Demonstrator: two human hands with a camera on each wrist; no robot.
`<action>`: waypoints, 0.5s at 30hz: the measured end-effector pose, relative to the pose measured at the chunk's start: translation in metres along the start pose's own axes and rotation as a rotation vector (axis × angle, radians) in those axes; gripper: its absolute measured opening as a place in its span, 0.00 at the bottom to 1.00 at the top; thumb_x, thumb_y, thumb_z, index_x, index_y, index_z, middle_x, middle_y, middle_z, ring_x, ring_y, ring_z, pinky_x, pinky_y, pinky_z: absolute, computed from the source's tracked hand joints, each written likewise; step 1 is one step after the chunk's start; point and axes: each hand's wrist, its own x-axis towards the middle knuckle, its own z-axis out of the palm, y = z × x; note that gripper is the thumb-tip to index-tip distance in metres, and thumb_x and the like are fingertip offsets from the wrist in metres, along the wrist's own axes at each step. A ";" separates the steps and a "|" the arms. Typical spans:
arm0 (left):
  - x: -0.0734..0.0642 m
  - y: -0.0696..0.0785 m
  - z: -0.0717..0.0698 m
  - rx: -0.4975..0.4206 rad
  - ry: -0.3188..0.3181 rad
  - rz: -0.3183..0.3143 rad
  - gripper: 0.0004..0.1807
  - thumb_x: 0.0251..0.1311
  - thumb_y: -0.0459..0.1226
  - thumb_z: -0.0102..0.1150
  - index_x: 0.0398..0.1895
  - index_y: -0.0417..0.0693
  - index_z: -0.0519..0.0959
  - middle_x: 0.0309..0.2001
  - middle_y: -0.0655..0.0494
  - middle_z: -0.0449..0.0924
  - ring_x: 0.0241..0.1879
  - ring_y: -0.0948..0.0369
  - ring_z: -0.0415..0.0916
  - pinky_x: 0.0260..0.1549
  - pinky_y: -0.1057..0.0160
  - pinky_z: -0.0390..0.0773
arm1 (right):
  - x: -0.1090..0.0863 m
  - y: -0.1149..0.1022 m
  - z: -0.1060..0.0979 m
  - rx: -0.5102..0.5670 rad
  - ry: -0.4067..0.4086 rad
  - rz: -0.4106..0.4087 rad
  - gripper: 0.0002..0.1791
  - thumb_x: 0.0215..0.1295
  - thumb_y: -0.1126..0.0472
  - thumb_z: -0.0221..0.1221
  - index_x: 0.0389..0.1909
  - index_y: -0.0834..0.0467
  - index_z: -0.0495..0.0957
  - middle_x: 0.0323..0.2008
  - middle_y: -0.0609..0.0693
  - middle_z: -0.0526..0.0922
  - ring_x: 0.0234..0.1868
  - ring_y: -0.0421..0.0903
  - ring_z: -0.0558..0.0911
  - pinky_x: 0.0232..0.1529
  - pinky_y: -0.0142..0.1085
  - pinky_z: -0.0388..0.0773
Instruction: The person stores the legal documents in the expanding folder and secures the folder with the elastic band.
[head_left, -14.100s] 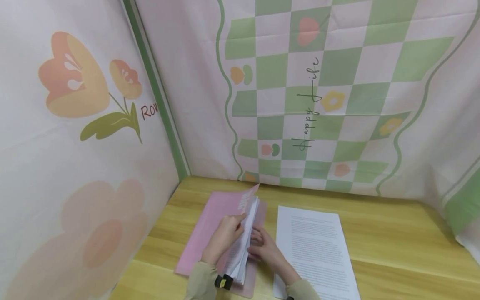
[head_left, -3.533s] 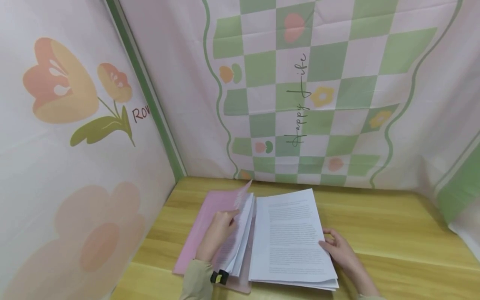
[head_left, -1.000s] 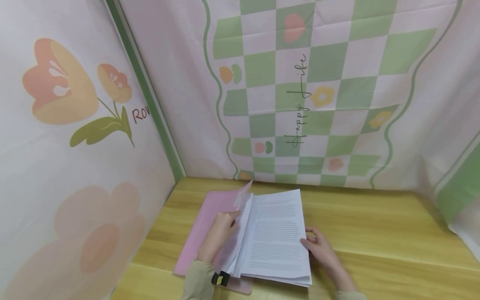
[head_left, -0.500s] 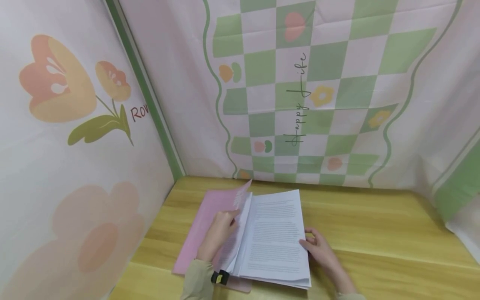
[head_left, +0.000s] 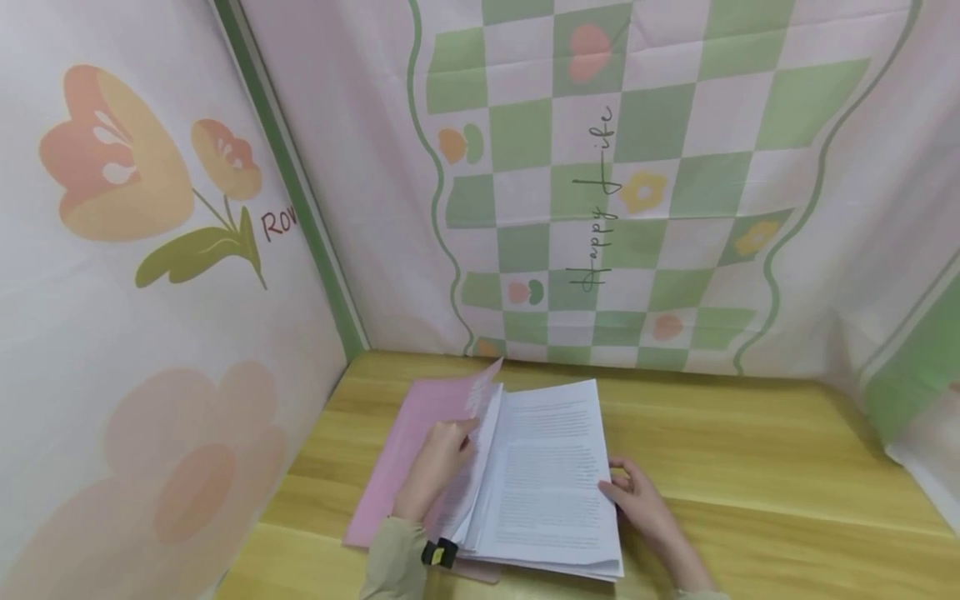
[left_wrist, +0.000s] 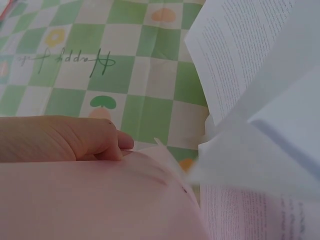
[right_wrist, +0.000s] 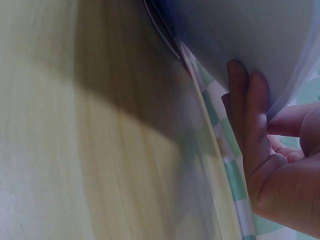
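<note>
A pink folder (head_left: 408,433) lies on the table with its cover partly raised and white sheets behind it. My left hand (head_left: 438,467) grips the raised cover near its edge; in the left wrist view the thumb and fingers of the left hand (left_wrist: 75,137) pinch the pink cover. A stack of printed paper (head_left: 551,475) leans to the right of the cover, its left edge in among the folder's sheets. My right hand (head_left: 641,504) holds the stack's right edge, thumb on top. From the right wrist, the fingers (right_wrist: 257,100) lie under the lifted paper.
The wooden table (head_left: 750,467) extends to the right of the papers. Behind it hangs a green checkered curtain (head_left: 517,142), and a flowered curtain (head_left: 67,333) borders the left side. A black band (head_left: 439,552) sits on the left wrist.
The stack first lay apart on the table; the right hand took it and moved it left against the folder's sheets. Lately its lower left corner has slid slightly further left. The left hand stays put.
</note>
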 end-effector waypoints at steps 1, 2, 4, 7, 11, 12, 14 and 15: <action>0.000 0.000 0.000 0.000 -0.006 -0.007 0.21 0.50 0.23 0.53 0.50 0.37 0.79 0.15 0.60 0.65 0.16 0.71 0.54 0.16 0.76 0.59 | -0.001 -0.001 0.001 0.002 -0.001 0.000 0.25 0.64 0.66 0.51 0.62 0.64 0.59 0.52 0.69 0.76 0.38 0.47 0.83 0.37 0.36 0.80; 0.000 0.000 -0.001 0.002 -0.011 -0.012 0.21 0.50 0.23 0.53 0.50 0.37 0.79 0.15 0.59 0.65 0.16 0.71 0.54 0.16 0.76 0.60 | -0.001 -0.001 0.001 0.007 -0.003 -0.001 0.25 0.64 0.67 0.51 0.62 0.64 0.59 0.52 0.69 0.76 0.38 0.48 0.83 0.36 0.36 0.80; 0.000 -0.001 0.000 0.005 -0.016 -0.017 0.21 0.51 0.24 0.53 0.51 0.36 0.79 0.16 0.59 0.66 0.16 0.71 0.54 0.16 0.76 0.60 | -0.001 -0.002 0.003 0.013 -0.003 0.002 0.25 0.64 0.67 0.51 0.62 0.64 0.59 0.52 0.69 0.76 0.38 0.48 0.83 0.36 0.37 0.80; -0.001 -0.001 0.000 -0.001 -0.017 -0.016 0.21 0.51 0.24 0.53 0.51 0.36 0.78 0.15 0.60 0.63 0.16 0.71 0.53 0.16 0.75 0.59 | 0.000 -0.002 0.005 0.020 -0.004 0.003 0.25 0.64 0.67 0.50 0.62 0.64 0.59 0.51 0.69 0.77 0.37 0.48 0.83 0.35 0.37 0.80; -0.002 0.000 -0.001 -0.016 -0.016 -0.009 0.21 0.51 0.24 0.53 0.51 0.36 0.78 0.14 0.61 0.61 0.15 0.71 0.53 0.15 0.76 0.58 | 0.002 -0.002 0.007 0.012 0.006 0.001 0.25 0.64 0.66 0.51 0.62 0.63 0.60 0.50 0.68 0.78 0.36 0.47 0.84 0.34 0.37 0.80; -0.002 0.000 -0.001 -0.012 -0.011 -0.003 0.21 0.51 0.24 0.53 0.51 0.36 0.78 0.14 0.60 0.62 0.15 0.71 0.53 0.16 0.76 0.58 | 0.002 -0.002 0.007 0.014 0.003 -0.002 0.25 0.64 0.66 0.51 0.62 0.63 0.59 0.51 0.68 0.78 0.36 0.47 0.84 0.34 0.37 0.80; -0.002 0.001 -0.001 -0.007 -0.005 0.004 0.21 0.51 0.24 0.53 0.51 0.36 0.78 0.15 0.59 0.66 0.16 0.71 0.54 0.16 0.76 0.60 | 0.003 -0.002 0.007 0.019 0.000 -0.007 0.25 0.65 0.66 0.51 0.62 0.64 0.59 0.51 0.69 0.77 0.35 0.47 0.84 0.33 0.37 0.81; -0.002 0.001 -0.001 -0.004 0.000 0.010 0.21 0.51 0.24 0.53 0.51 0.36 0.78 0.15 0.58 0.67 0.16 0.71 0.54 0.16 0.76 0.60 | 0.003 -0.002 0.006 0.025 0.000 -0.007 0.25 0.65 0.66 0.50 0.62 0.64 0.59 0.51 0.69 0.77 0.35 0.47 0.84 0.33 0.37 0.81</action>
